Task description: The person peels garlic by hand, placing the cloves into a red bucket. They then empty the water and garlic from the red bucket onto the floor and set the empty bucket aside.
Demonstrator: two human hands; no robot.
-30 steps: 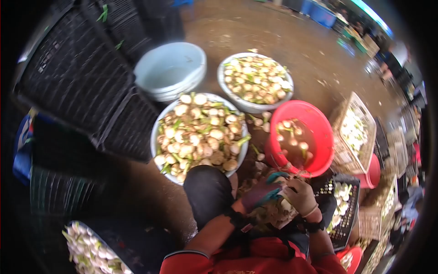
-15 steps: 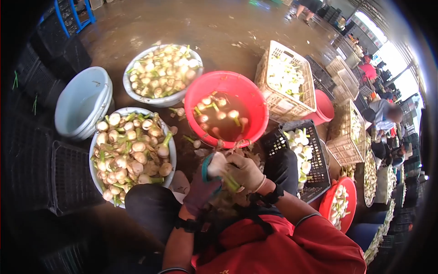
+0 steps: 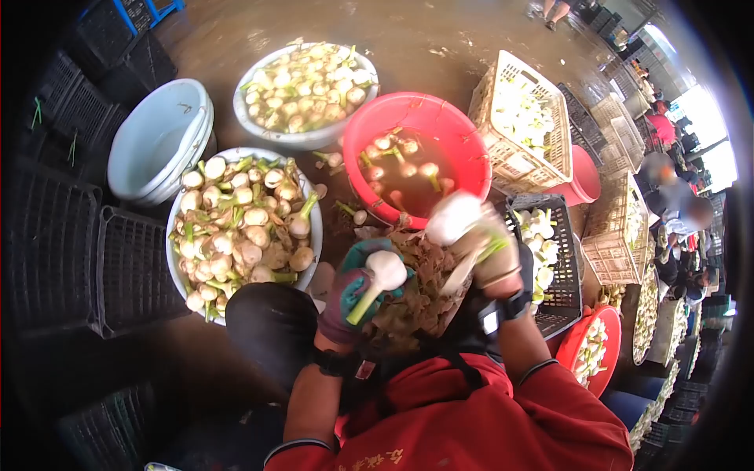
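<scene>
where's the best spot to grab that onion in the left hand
Probably the round white bulb, pinched from above with the fingers on its two sides. The green stalk slants down toward the gloved left hand, thin and likely slippery; the bulb sits exposed on top.

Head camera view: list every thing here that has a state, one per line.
Left gloved hand: shut on a peeled white bulb.
Right gloved hand: shut on another white bulb.
Red plastic basin: holds murky water, bulbs floating.
Pale blue stacked bowls: empty.
Black plastic crate: partly filled with peeled bulbs.
</scene>
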